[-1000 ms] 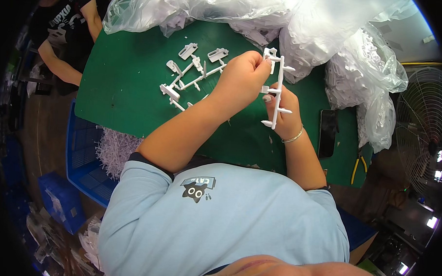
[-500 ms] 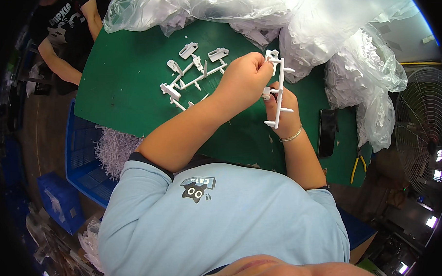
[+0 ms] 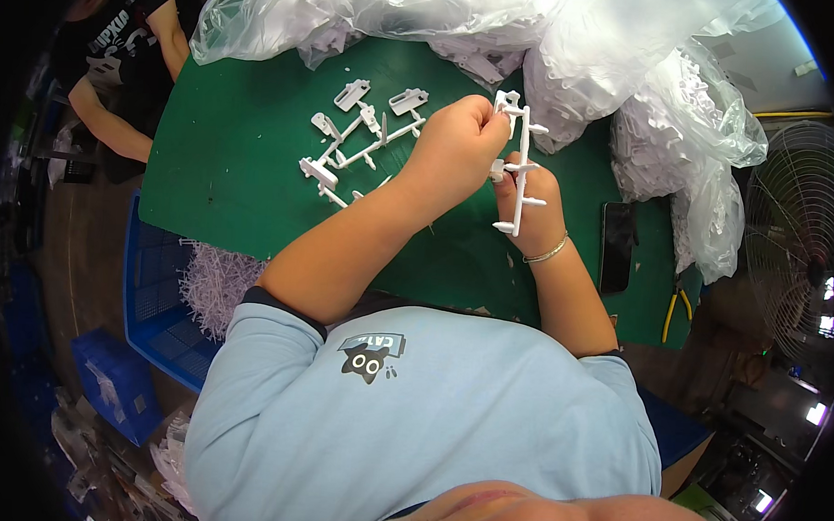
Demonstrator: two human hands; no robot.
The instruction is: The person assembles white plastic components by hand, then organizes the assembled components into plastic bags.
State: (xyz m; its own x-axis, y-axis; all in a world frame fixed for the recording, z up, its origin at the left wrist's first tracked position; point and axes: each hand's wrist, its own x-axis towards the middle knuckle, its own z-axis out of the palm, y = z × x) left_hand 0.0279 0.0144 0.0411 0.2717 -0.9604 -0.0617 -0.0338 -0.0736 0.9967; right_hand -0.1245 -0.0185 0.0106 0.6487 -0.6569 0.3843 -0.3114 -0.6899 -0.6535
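Note:
A white plastic sprue (image 3: 522,163) with moulded parts on it is held up over the green table, its straight runner roughly upright. My left hand (image 3: 462,143) pinches the part at its upper end between thumb and fingers. Lower down, my right hand (image 3: 537,202) is closed on a small white part on the same sprue, its fingers partly hidden behind the runner. To the left of my hands, another white sprue (image 3: 359,141) with several moulded parts lies on the table.
The green table (image 3: 227,162) carries large clear bags of white parts (image 3: 584,73) along its far side. A black phone (image 3: 617,247) and yellow-handled pliers (image 3: 677,315) lie at right. A blue crate (image 3: 162,330) holds thin white pieces. A fan (image 3: 795,219) stands right; another person (image 3: 120,76) is far left.
The held sprue has shifted slightly left and up, and its runner tilts a little. Both hands keep nearly the same grip.

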